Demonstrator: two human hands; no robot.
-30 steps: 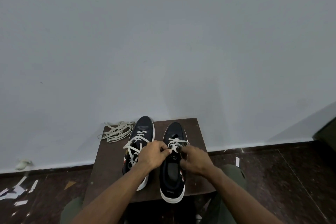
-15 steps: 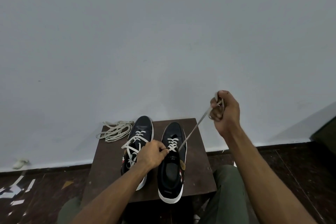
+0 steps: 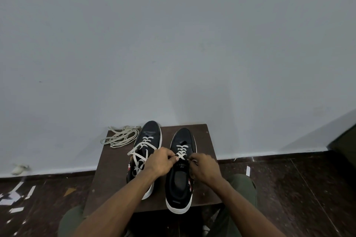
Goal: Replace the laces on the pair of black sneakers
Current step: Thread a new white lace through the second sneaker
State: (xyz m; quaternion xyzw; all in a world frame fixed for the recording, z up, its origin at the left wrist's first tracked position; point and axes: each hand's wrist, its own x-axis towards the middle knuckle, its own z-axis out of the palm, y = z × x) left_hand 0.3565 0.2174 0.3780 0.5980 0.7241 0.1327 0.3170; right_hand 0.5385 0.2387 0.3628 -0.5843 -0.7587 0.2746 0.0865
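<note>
Both hands pinch the white lace at the right sneaker's upper eyelets: left hand steadying, right hand threading, near the table's front edge; spare laces lie at its far-left corner.

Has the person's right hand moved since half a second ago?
Yes. The right hand has come down from beside the wall to the right sneaker on the stool.

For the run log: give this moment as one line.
left hand pinches lace | right hand pinches lace | right sneaker half-laced
</note>
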